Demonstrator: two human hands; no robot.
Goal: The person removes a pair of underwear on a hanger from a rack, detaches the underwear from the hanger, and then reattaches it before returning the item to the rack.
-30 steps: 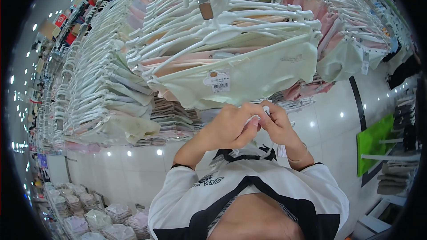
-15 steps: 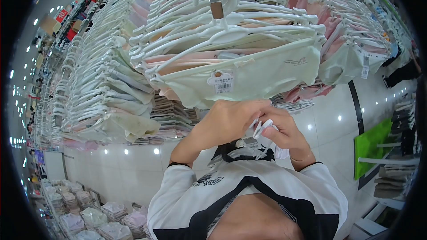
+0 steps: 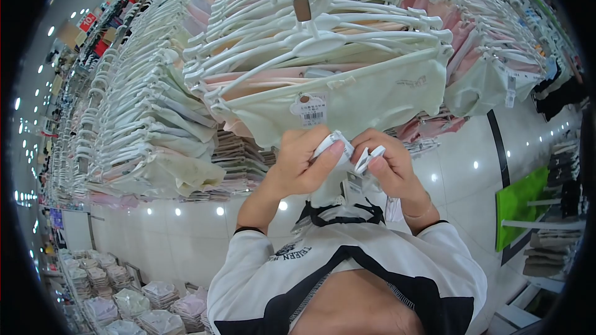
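In front of my chest, my left hand (image 3: 304,161) is closed, with its thumb pressed on a small white piece (image 3: 335,144) that has faint marks. Close beside it, my right hand (image 3: 391,167) pinches a white loop-shaped piece (image 3: 370,159), which looks like the end of a hanger. Below the hands hang a printed tag (image 3: 352,187) and some white material, partly hidden. Just beyond my hands, a pale green pair of underpants (image 3: 366,102) hangs from a white hanger (image 3: 313,43), with a barcode tag (image 3: 310,110) on its front.
Dense rows of pastel underwear on white hangers (image 3: 155,87) stand to the left, with pink ones (image 3: 459,31) to the right. Folded stacks (image 3: 130,303) lie at lower left. A green panel (image 3: 521,205) with display arms is at right, above a shiny tiled floor (image 3: 459,174).
My left hand has turned and drawn apart from my right hand, bringing the white piece under its thumb into view. My right hand keeps its pinch.
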